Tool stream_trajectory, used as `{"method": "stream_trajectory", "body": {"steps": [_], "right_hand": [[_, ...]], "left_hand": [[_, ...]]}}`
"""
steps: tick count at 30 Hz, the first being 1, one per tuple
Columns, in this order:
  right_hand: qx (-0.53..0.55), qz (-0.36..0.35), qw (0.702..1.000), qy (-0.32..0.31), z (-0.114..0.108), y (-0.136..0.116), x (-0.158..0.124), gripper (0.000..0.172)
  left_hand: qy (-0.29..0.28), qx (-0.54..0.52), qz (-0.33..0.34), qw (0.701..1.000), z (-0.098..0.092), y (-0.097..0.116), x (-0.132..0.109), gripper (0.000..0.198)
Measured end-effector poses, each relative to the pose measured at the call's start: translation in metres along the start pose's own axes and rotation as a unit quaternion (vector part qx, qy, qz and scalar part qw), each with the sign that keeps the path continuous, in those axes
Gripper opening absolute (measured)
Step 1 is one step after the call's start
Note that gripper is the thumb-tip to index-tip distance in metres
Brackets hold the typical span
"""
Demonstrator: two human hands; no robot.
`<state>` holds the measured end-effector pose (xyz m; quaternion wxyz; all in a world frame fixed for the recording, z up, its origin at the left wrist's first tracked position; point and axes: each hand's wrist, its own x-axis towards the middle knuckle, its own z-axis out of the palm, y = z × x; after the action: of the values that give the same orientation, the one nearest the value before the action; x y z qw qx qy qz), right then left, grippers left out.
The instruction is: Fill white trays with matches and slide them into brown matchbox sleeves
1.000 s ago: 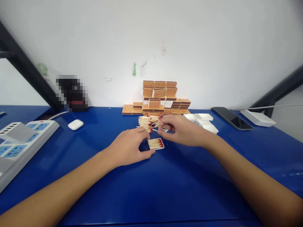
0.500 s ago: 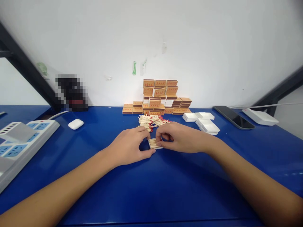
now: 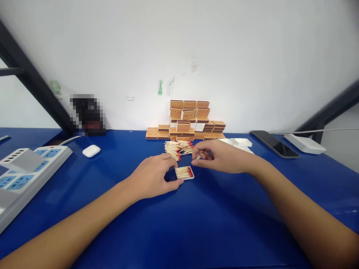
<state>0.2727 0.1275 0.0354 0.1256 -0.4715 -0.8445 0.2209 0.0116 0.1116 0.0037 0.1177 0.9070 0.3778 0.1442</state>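
A white matchbox tray point(image 3: 192, 178) lies on the blue table, filled with red-headed matches point(image 3: 184, 172) laid side by side. My left hand point(image 3: 155, 175) grips its left end between thumb and fingers. Just right of the tray, my right hand point(image 3: 218, 157) hovers with fingers curled in a pinch, and a few pale matchsticks point(image 3: 198, 157) show between them. Behind both hands spreads a loose pile of matches point(image 3: 174, 147), heads mostly towards the right.
Stacked brown matchboxes point(image 3: 183, 126) stand against the wall. White trays point(image 3: 241, 142) lie partly behind my right forearm. A phone point(image 3: 275, 144) and a white device point(image 3: 305, 144) are at right; a white earbud case point(image 3: 91, 151) and a power strip point(image 3: 53, 164) at left.
My right hand has moved right and up off the tray, uncovering the matches in it. My left hand keeps its grip on the tray. The camera view has shifted slightly.
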Motion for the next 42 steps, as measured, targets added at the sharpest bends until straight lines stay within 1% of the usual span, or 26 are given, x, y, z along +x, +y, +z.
{"method": "stream_trajectory", "body": {"steps": [3,6,10,11,14,17,19,21,24,28,33,36,40,42], "right_hand": [[-0.048,0.036,0.994,0.089,-0.005,0.020,0.004,0.018],[-0.095,0.087,0.980,0.153,-0.020,0.044,0.004,0.020],[-0.133,0.184,0.940,0.255,-0.049,0.080,0.001,0.021],[-0.129,0.204,0.933,0.266,-0.056,0.089,0.002,0.021],[-0.116,0.219,0.934,0.258,-0.064,0.108,0.011,0.022],[-0.118,0.206,0.946,0.222,-0.060,0.113,0.023,0.024],[-0.122,0.177,0.960,0.177,-0.053,0.110,0.029,0.024],[-0.127,0.132,0.975,0.128,-0.046,0.105,0.035,0.024],[-0.150,0.084,0.981,0.085,-0.040,0.101,0.043,0.027],[-0.181,0.067,0.979,0.063,-0.041,0.103,0.047,0.026],[-0.212,0.033,0.976,0.045,-0.043,0.102,0.042,0.021],[-0.232,0.026,0.972,0.037,-0.043,0.105,0.039,0.017],[-0.248,0.028,0.967,0.041,-0.041,0.113,0.039,0.025],[-0.256,0.022,0.966,0.037,-0.040,0.115,0.040,0.024]], "left_hand": [[0.003,-0.003,0.000,1.000,0.001,-0.001,0.000,0.031],[0.004,-0.010,0.014,1.000,0.002,-0.001,0.000,0.031],[-0.008,-0.011,0.024,1.000,0.002,0.000,-0.001,0.031],[-0.010,-0.011,0.024,1.000,0.002,0.000,-0.002,0.033],[-0.008,-0.011,0.021,1.000,0.003,0.000,-0.002,0.037],[-0.014,-0.012,0.024,1.000,0.004,-0.001,-0.002,0.038],[-0.016,-0.011,0.029,0.999,0.005,-0.002,-0.002,0.038],[-0.016,-0.009,0.031,0.999,0.006,-0.003,-0.002,0.038],[-0.014,-0.007,0.029,0.999,0.006,-0.003,-0.003,0.037],[-0.008,0.000,0.036,0.999,0.005,-0.003,-0.003,0.037],[-0.016,0.012,0.036,0.999,0.004,-0.003,-0.003,0.038],[-0.012,0.009,0.038,0.999,0.005,-0.004,-0.003,0.037],[-0.004,0.007,0.049,0.999,0.007,-0.005,-0.003,0.035],[-0.003,0.009,0.053,0.999,0.007,-0.006,-0.003,0.035]]}}
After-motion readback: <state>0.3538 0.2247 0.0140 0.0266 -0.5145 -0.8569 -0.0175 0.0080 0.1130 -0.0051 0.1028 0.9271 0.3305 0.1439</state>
